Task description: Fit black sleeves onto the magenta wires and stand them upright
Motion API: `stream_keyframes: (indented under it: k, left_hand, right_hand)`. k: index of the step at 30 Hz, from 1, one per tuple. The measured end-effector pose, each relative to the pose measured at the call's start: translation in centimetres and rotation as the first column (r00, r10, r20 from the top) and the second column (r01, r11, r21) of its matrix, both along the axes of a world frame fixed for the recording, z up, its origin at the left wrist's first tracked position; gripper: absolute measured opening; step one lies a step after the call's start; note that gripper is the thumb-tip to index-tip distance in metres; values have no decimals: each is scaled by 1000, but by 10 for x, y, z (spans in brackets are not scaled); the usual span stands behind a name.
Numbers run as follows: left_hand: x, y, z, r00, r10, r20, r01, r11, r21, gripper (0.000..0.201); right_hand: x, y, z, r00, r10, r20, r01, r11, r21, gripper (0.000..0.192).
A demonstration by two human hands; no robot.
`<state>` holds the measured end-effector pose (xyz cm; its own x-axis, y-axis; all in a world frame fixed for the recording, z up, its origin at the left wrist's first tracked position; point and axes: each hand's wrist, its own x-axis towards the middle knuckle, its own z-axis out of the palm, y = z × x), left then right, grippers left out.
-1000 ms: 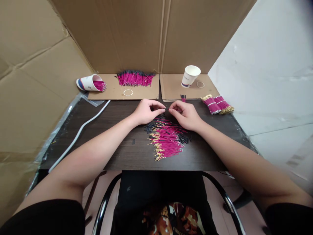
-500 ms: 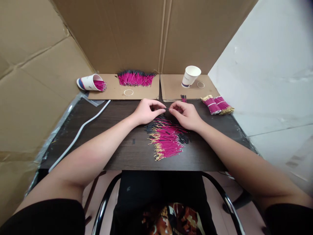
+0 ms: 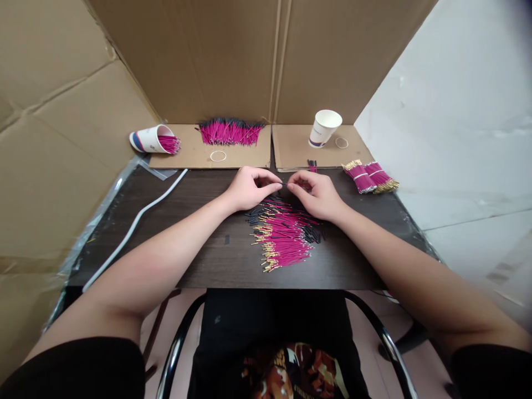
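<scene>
**Two hands pinching one thin wire above a heap of pink wires**

We see the left hand [image 3: 248, 189] and the right hand [image 3: 316, 194] meeting over the dark surface [image 3: 187, 244], fingertips facing each other. Between them runs a single thin wire [image 3: 285, 184], held level just above the surface. The grip of the left hand is pressed together on the wire's left end, thumb against forefinger; the grip of the right hand pinches the right end in the same way. What sits on the wire's ends is too small for us to tell.

Just below the hands lies a loose heap of pink wires [image 3: 285, 238] with gold tips pointing left, mixed with short black sleeves [image 3: 313, 235] scattered at its edges.

At the far edge we note two cardboard flaps [image 3: 245, 155]. On them stand a row of pink wires [image 3: 230, 133], a tipped paper cup [image 3: 152, 139] with pink wires inside, an upright paper cup [image 3: 324, 128], and two rubber bands [image 3: 218, 156]. To the right, near the upright cup, lie banded bundles [image 3: 369, 177] of pink wires. A white cable [image 3: 137, 219] crosses the left part of the surface.
</scene>
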<state>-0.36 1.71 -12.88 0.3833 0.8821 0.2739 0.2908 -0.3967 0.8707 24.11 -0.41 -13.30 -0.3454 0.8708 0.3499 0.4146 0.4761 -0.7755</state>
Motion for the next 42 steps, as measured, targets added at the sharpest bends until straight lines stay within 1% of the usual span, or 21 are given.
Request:
stream_keyframes:
  k: [6, 12, 25, 30, 36, 42]
  left_hand:
    - [0, -1, 2, 1000, 2, -17, -2, 1000, -16, 22]
    - [0, -1, 2, 1000, 3, -24, -3, 1000, -24, 24]
    - [0, -2, 3, 1000, 13, -27, -13, 1000, 7, 21]
    - [0, -2, 3, 999, 20, -37, -19, 1000, 8, 22]
    - [-2, -1, 3, 999, 0, -35, 1, 1000, 21, 24]
    - [-4, 1, 2, 999, -16, -46, 17, 1000, 25, 23]
  right_hand:
    - [0, -1, 2, 1000, -8, 12, 9, 1000, -16, 24]
    - [0, -1, 2, 1000, -3, 2, 3, 1000, -7, 22]
    - [0, 0, 2, 1000, 4, 4, -4, 1000, 6, 21]
    - [0, 0, 2, 1000, -6, 17, 7, 1000, -19, 23]
    - [-1, -1, 2, 1000, -2, 5, 2, 1000, -8, 21]
    - [-1, -1, 2, 1000, -9, -12, 8, 999, -47, 20]
